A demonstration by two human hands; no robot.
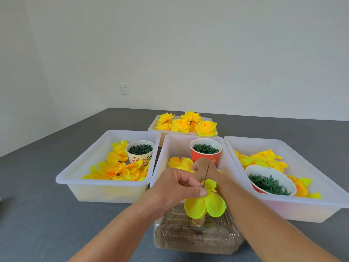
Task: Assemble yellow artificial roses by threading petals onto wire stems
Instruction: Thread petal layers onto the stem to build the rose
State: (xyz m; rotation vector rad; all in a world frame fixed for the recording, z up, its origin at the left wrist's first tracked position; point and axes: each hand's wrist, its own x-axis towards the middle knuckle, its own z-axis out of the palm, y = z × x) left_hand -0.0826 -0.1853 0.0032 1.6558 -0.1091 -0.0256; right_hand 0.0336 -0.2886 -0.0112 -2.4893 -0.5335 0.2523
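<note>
While the left hand [175, 188] pinches the base of a thin wire stem [206, 174] between thumb and curled fingers, the stem rises upright with a cluster of bright yellow petals [205, 204] threaded on it just below the grip. How the stem's lower end is held cannot be made out, since the petals and the hand cover it. The right hand [204, 166] reaches into the middle tray [162, 167] behind the stem; its knuckles face the camera and its fingertips are hidden, so I cannot tell whether it holds anything. It sits just beside a loose yellow petal piece [179, 163] and in front of a red cup [205, 151] of dark green rings.

Under the petals stands a clear plastic container [196, 237] of brownish granular filling, its bottom edge near the frame's lower border and partly covered by both forearms. The left tray [75, 176] holds a heap of yellow-orange petals and a white printed cup [140, 152] of green parts. The right tray [321, 188], cut by the frame edge, holds more petals and a tilted bowl [272, 181] of green leaf-like pieces. Finished yellow roses [187, 123] fill a far tray [153, 127], largely hidden behind the others, on the grey table [37, 214].
</note>
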